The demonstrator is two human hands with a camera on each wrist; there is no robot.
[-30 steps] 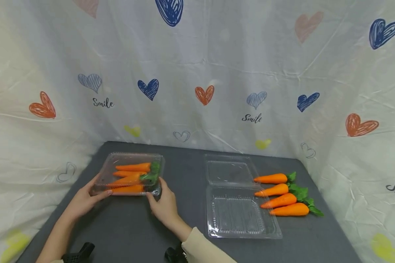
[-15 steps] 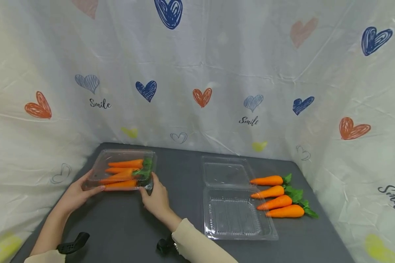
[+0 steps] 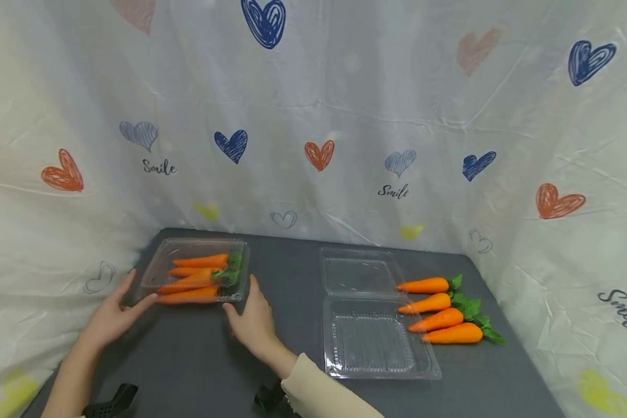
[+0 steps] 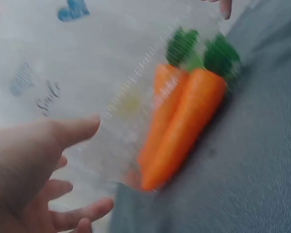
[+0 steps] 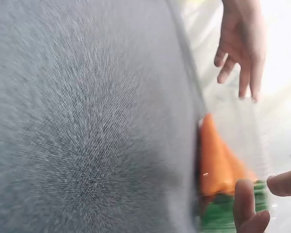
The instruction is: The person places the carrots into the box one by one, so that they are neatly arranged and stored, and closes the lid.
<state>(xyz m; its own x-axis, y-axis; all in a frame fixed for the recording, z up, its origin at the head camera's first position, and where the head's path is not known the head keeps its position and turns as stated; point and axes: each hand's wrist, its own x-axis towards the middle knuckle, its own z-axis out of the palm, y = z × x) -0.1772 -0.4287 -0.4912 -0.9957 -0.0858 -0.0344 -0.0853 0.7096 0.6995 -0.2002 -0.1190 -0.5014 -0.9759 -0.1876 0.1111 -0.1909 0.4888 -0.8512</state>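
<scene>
A closed clear plastic clamshell box [image 3: 159,267] lies at the table's back left in the head view, with several carrots [image 3: 188,281] inside, their green tops to the right. Beside its front left corner is my left hand [image 3: 110,316], fingers spread and thumb near the box edge. My right hand [image 3: 256,325] stands just off the front right corner, thumb and fingers apart. In the left wrist view the left hand [image 4: 34,165] shows a gap between its fingers and the carrots [image 4: 184,121]. Nothing is gripped by either hand.
A second clear clamshell box [image 3: 376,342] lies open right of the middle, its lid [image 3: 363,273] folded back. Several loose carrots [image 3: 444,319] with leaves lie along its right side, tips over its edge. A white curtain [image 3: 319,87] with printed hearts surrounds the grey table [image 3: 204,354].
The box of carrots moved slightly left and back in both hands, then came to rest. Both hands have let go and drawn a little away from its sides.
</scene>
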